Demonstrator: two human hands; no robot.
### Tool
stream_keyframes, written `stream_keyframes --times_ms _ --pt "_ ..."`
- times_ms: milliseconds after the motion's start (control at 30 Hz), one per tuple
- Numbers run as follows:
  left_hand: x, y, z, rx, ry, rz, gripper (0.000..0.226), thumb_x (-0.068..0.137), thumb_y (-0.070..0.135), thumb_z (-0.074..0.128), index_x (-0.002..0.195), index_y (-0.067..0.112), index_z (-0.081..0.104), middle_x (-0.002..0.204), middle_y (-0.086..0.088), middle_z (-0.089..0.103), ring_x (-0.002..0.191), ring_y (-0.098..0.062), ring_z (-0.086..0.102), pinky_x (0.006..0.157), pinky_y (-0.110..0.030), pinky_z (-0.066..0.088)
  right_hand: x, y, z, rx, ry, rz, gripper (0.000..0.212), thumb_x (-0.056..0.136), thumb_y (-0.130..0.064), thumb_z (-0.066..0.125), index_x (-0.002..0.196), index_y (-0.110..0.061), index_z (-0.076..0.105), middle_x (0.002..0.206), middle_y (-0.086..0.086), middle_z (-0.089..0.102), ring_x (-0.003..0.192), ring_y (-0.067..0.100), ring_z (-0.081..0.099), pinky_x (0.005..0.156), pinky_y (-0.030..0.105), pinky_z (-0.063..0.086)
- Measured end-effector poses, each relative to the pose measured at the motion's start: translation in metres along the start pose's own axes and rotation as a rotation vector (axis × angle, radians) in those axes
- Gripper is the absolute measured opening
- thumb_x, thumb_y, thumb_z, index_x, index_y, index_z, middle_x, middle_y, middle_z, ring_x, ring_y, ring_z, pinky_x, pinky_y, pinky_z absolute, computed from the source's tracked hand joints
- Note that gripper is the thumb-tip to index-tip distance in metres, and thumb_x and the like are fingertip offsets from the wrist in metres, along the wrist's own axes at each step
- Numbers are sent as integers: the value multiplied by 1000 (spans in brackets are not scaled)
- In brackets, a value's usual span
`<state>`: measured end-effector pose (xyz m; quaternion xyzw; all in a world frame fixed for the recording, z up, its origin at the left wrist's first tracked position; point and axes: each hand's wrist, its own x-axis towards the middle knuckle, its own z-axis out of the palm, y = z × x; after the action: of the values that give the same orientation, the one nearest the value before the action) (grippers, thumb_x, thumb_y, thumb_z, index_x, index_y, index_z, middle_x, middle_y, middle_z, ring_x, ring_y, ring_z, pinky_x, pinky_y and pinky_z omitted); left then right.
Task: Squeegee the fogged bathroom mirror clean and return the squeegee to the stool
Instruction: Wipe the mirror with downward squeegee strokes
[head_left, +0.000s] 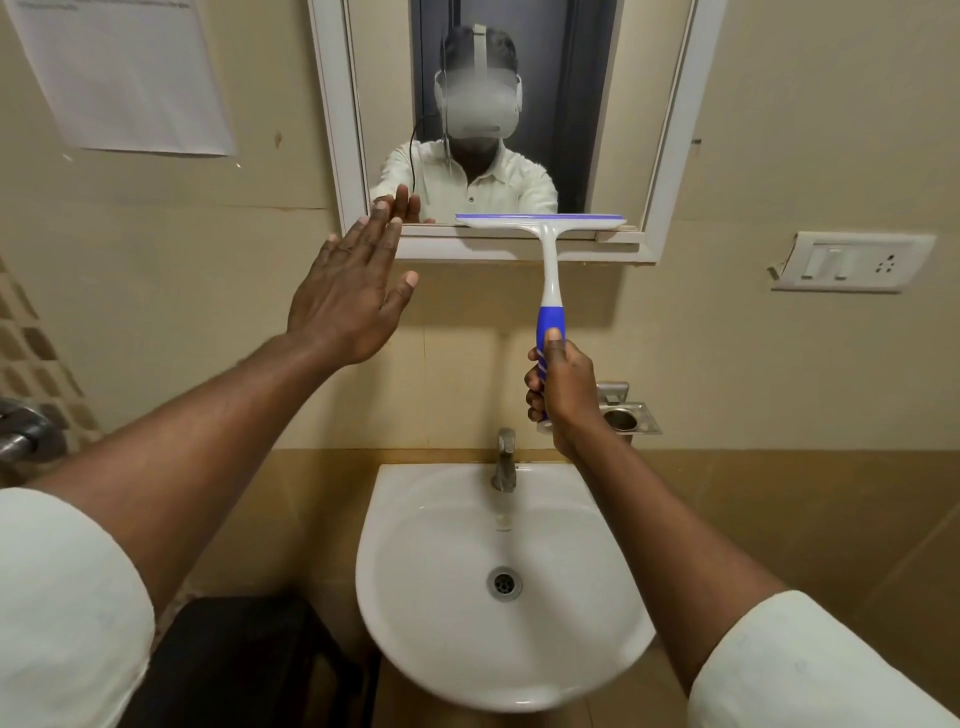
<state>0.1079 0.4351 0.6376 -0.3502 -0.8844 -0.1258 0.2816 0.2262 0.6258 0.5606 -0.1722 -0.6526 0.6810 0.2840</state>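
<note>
A white-framed mirror (644, 104) hangs on the wall above the basin. My right hand (563, 392) is closed around the blue grip of a white and blue squeegee (545, 228). The squeegee's blade lies level along the mirror's bottom edge, right of centre. My left hand (353, 291) is raised flat with its fingers spread, its fingertips at the mirror's lower left corner, holding nothing. A dark stool (244, 660) stands at the lower left, beside the basin and partly hidden by my left arm.
A white wash basin (415, 597) with a metal tap (505, 462) sits below the mirror. A steel holder (628, 415) is fixed to the wall behind my right hand. A switch plate (852, 262) is at the right, a paper sheet (124, 73) at the upper left.
</note>
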Motion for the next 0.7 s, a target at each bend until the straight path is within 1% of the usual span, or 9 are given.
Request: stream_keyframes --times_ms 233,467,567,700 --pt "-4 2 -1 7 -4 -6 62 97 46 21 149 20 0 159 3 -7 145 -13 -3 117 -35 0 -4 5 -2 -30 10 6 38 97 -47 35 79 -17 49 57 0 44 42 12 36 42 22 33" --pt "6 2 -14 17 33 -5 62 97 45 23 149 20 2 159 3 -5 145 -12 -2 117 -35 1 -6 0 -2 8 13 -11 39 95 -47 37 76 -16 50 54 -1 43 41 11 35 41 22 31" --pt "19 1 -29 15 92 11 62 97 45 24 149 19 4 159 3 -3 145 -12 -1 117 -35 2 -1 -13 -1 50 -1 -47 38 95 -47 39 78 -15 51 52 -2 43 39 10 34 41 22 30" --pt "47 0 -57 25 167 31 61 96 47 20 149 21 3 158 5 -5 145 -10 -4 116 -33 0 18 -61 4 89 -28 -151 39 96 -46 38 81 -13 53 52 -2 42 39 9 33 39 22 29"
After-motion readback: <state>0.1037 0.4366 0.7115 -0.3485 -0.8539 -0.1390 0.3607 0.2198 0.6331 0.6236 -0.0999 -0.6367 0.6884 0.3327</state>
